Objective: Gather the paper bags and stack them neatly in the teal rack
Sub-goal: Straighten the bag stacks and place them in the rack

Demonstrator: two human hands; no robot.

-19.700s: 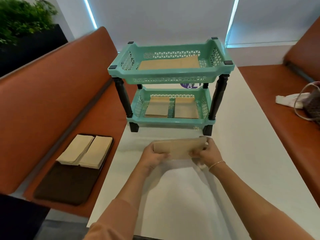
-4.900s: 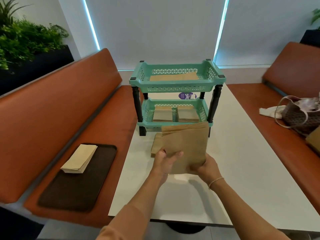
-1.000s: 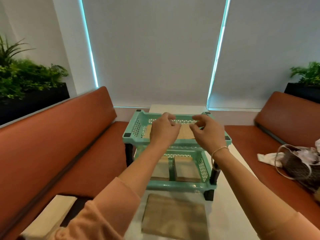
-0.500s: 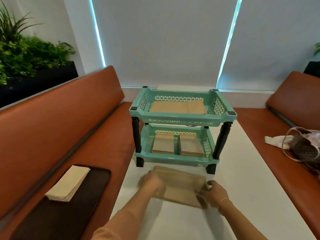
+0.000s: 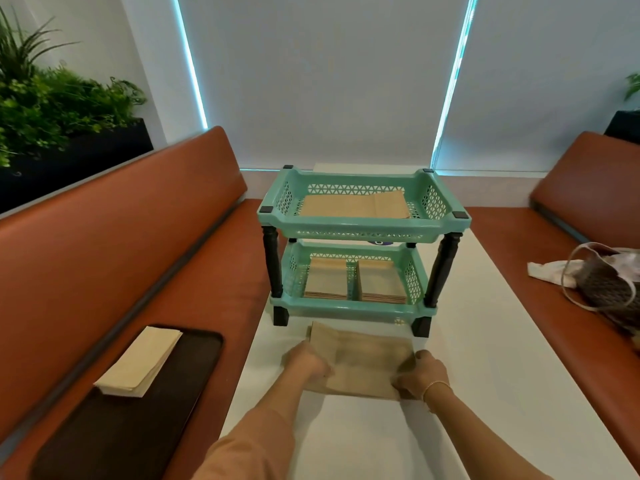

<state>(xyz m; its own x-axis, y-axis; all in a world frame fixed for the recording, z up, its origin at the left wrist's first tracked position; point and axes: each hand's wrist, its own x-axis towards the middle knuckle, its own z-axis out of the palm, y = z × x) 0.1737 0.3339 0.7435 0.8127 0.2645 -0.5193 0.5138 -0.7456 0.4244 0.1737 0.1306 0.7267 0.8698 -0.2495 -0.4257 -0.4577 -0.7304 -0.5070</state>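
Note:
A two-tier teal rack (image 5: 360, 225) stands on the white table (image 5: 485, 358). Brown paper bags (image 5: 353, 206) lie flat in its top tray, and two side-by-side stacks (image 5: 358, 280) fill the bottom tray. In front of the rack a stack of brown paper bags (image 5: 363, 362) lies on the table. My left hand (image 5: 306, 363) grips its left edge and my right hand (image 5: 420, 375) grips its right edge. A pale stack of bags (image 5: 138, 362) rests on a dark tray (image 5: 145, 420) on the left bench.
Orange benches flank the table on both sides. A woven handbag (image 5: 606, 289) and a white cloth (image 5: 547, 271) sit on the right bench. Plants (image 5: 52, 98) in a black planter rise behind the left bench.
My hands left the top tray, where they had been adjusting bags, and dropped to the table. They now hold the stack in front of the rack by its two edges.

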